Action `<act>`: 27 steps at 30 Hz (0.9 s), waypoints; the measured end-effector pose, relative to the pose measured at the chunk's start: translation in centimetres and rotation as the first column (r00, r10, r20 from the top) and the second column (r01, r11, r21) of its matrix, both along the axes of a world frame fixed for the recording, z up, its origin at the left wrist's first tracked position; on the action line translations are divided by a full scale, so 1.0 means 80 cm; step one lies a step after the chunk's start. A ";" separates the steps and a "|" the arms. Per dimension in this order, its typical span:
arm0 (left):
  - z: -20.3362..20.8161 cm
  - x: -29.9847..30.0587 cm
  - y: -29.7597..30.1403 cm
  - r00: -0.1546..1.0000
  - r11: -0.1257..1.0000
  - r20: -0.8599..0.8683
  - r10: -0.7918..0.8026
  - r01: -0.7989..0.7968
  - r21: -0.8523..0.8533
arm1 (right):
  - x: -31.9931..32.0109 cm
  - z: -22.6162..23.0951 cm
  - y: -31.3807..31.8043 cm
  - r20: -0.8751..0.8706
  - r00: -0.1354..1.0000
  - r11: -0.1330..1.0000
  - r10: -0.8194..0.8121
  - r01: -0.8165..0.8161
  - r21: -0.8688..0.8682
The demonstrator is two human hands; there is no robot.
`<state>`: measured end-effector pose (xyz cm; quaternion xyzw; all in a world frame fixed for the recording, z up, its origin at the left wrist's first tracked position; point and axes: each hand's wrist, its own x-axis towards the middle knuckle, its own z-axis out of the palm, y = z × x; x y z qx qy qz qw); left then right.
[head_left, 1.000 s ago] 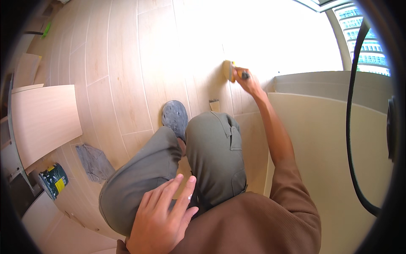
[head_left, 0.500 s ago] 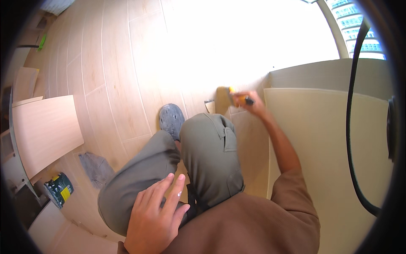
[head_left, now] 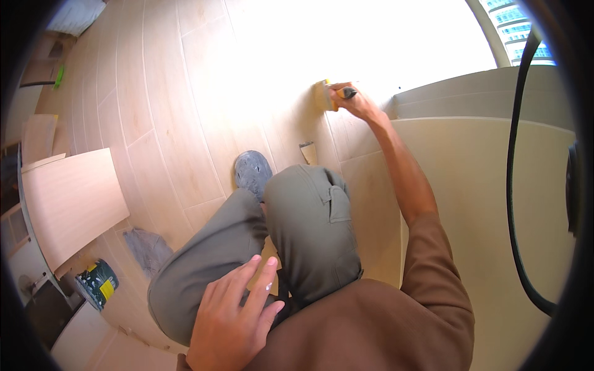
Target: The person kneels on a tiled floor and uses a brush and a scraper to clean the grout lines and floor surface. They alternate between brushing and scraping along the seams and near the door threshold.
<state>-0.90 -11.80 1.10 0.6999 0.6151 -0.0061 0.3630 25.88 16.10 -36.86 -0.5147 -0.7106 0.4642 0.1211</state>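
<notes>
My right hand [head_left: 354, 102] reaches out ahead, fingers wrapped round the yellow and black handle of what looks like a wide flat brush [head_left: 323, 96]. Its broad tan end is low over the wood-look floor [head_left: 167, 136], beside a brightly lit patch; contact with the floor is hard to make out. Closer to my knee lies a small pale wedge-shaped piece [head_left: 308, 153] with a dark end, perhaps a scraper. Over my lap, my left hand [head_left: 230, 312] is open with its fingers stretched and holds nothing. A white smudge marks one finger.
To the right stands a cream panel [head_left: 482, 204], with a black cable [head_left: 512, 185] hanging before it. On the left are a pale board [head_left: 77, 201], a grey cloth [head_left: 147, 250] and a dark green can [head_left: 98, 284]. My grey shoe [head_left: 252, 171] is on the floor.
My right hand has moved the brush forward, farther from my knee, and the arm is more stretched out. My left hand stays nearly where it was.
</notes>
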 end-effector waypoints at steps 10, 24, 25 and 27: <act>0.000 0.002 0.001 1.000 1.000 -0.005 -0.009 0.009 0.020 | -0.001 0.009 -0.021 0.122 0.990 0.987 -0.072 0.053 0.153; 0.002 0.007 -0.002 1.000 0.999 0.023 -0.010 0.010 0.036 | -0.030 0.006 -0.056 -0.344 0.937 0.998 0.053 -0.042 0.039; 0.001 0.007 -0.002 1.000 0.999 0.025 -0.007 0.005 0.052 | -0.042 -0.002 -0.066 -0.296 0.939 0.974 0.177 -0.123 0.191; 0.000 0.008 -0.002 1.000 0.998 0.020 -0.015 0.014 0.066 | -0.060 -0.023 -0.071 -0.245 0.951 0.967 0.189 -0.137 0.214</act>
